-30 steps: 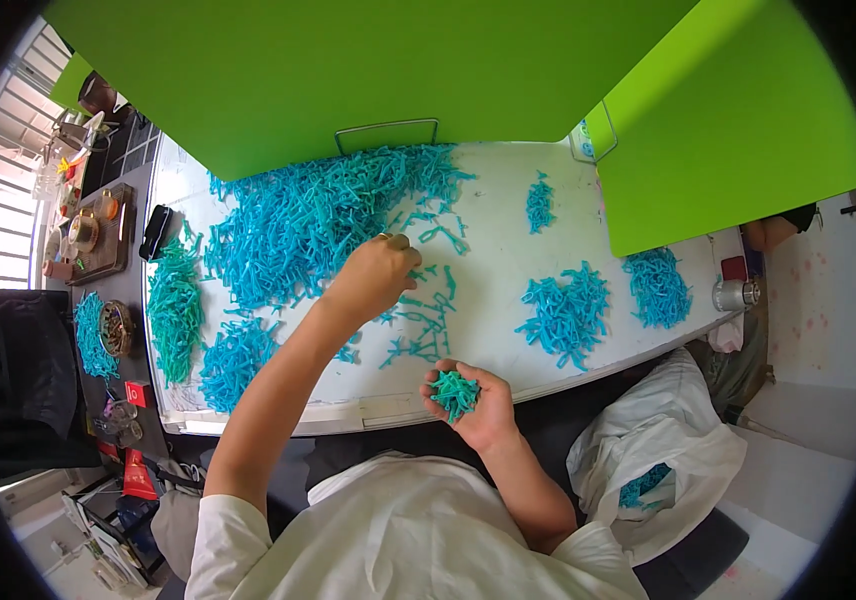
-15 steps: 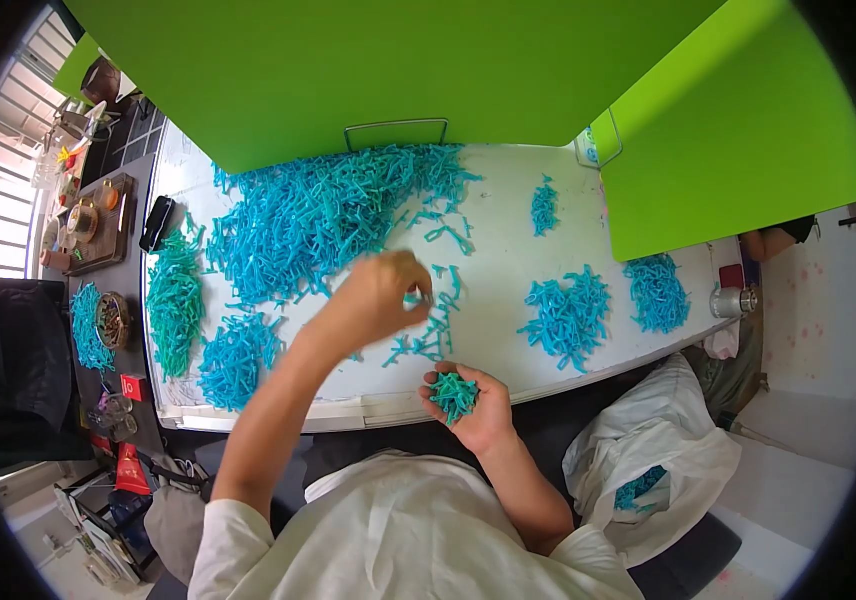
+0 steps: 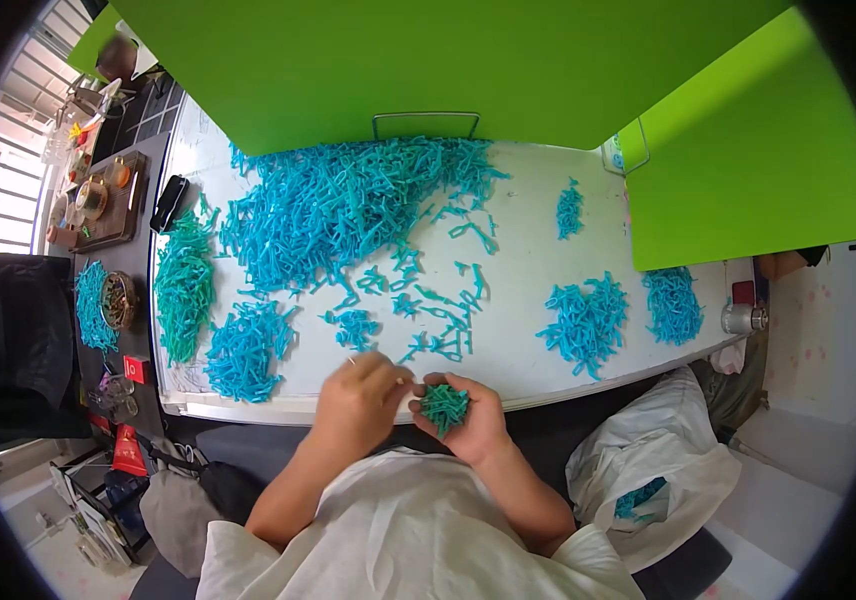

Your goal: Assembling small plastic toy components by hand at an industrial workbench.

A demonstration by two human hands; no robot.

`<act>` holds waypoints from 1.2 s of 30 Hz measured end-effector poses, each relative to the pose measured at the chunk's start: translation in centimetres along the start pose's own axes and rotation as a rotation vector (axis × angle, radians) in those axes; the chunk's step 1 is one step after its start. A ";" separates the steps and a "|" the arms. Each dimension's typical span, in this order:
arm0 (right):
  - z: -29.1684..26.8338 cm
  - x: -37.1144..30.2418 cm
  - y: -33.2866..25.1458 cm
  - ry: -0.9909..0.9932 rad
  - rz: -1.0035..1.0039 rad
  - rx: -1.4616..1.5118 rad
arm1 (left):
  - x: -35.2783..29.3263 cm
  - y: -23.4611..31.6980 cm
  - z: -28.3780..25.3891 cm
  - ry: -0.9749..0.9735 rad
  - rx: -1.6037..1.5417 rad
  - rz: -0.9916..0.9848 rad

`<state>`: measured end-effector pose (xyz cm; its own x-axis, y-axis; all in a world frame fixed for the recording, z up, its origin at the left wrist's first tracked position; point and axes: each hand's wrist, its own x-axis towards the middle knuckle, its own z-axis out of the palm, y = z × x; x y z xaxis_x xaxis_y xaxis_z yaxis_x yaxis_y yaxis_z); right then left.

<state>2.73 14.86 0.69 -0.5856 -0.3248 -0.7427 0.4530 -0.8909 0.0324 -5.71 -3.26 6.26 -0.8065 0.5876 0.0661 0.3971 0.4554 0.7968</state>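
Observation:
My right hand is cupped palm up at the table's front edge, its fingers curled round a clump of small green plastic pieces. Close beside it, my left hand has its fingers drawn together, the tips near the clump; whatever they hold is too small to make out. Beyond my hands, loose teal pieces lie scattered on the white table. A large heap of blue-teal pieces spreads across the back left. A greener pile runs along the left edge, with a blue pile nearer me.
Green panels stand along the back and right. Smaller blue piles lie on the table's right side. A white sack with blue pieces inside is at my right. A black case and a wooden tray are on the left.
My left hand has come back from over the scattered pieces, towards me, and is now beside my right hand. My right hand still holds the green pieces. The whole view has shifted slightly.

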 end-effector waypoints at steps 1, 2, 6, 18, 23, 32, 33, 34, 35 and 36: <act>-0.3 0.0 -0.3 -0.009 -0.016 -0.006 | 0.7 -0.7 -0.1 0.059 0.102 -0.049; -0.6 0.0 -0.5 -0.018 -0.027 -0.012 | 1.2 -1.4 -0.2 0.120 0.207 -0.102; -1.8 -0.8 -1.6 -0.048 -0.077 0.013 | 2.3 -2.8 0.6 0.119 0.294 -0.099; -3.6 -2.4 -3.5 0.004 -0.132 0.113 | -2.1 -2.3 4.6 -0.017 0.142 -0.096; -2.9 -2.3 -4.0 0.012 -0.164 0.094 | -3.0 -3.1 4.2 0.045 0.109 -0.043; -2.0 -1.8 -3.2 0.023 -0.145 0.034 | -0.5 -4.1 2.7 0.300 0.232 -0.050; -2.0 -1.8 -3.1 0.034 -0.131 0.029 | -0.5 -4.2 2.6 0.312 0.240 -0.033; -1.9 -1.7 -3.0 0.044 -0.118 0.023 | -0.5 -4.3 2.6 0.317 0.240 -0.038; -1.7 -1.6 -2.9 0.045 -0.115 0.019 | -0.6 -4.3 2.6 0.294 0.213 -0.033; -1.5 -1.5 -2.8 0.054 -0.106 0.009 | -0.7 -4.3 2.7 0.271 0.185 -0.027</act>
<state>3.34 18.28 0.72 -0.5925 -0.2108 -0.7775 0.3839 -0.9224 -0.0425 -5.70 -3.86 1.18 -0.8953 0.3852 0.2239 0.4267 0.5971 0.6792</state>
